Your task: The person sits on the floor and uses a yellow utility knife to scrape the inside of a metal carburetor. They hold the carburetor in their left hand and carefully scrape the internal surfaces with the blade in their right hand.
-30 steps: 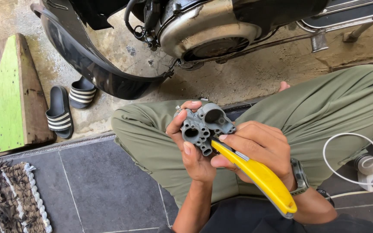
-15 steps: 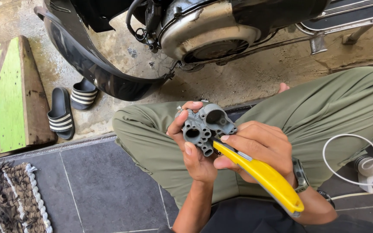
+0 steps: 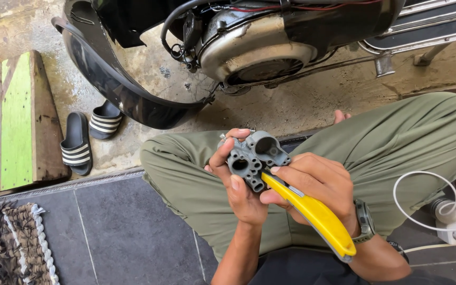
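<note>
Grey cast-metal carburettor body (image 3: 253, 157) is being cradled above the lap of a seated person in olive trousers (image 3: 397, 153), close to the centre of the view. The left hand (image 3: 238, 182) is wrapping around it from six o'clock, thumb and fingers closed on its sides, apparently tilting the ported face up toward the eyes so the bores are showing. The right hand (image 3: 312, 182), wearing a wristwatch (image 3: 364, 221), is closing around a yellow-handled utility knife (image 3: 312, 211); its tip is meeting the casting's lower edge, seemingly so the flat face can be scraped while the other hand is bracing against the push. The handle is trailing off toward five o'clock.

At twelve o'clock a scooter's engine case (image 3: 254, 50) and black mudguard (image 3: 117, 89) are sitting over stained concrete, near enough that the part is being worked beside the machine. At nine o'clock a pair of striped slides (image 3: 88, 140) is lying next to a green-painted wooden plank (image 3: 17, 121). A woven mat (image 3: 11, 245) is lying on dark floor tiles at eight o'clock, and a white cable (image 3: 423, 203) is looping at four o'clock.
</note>
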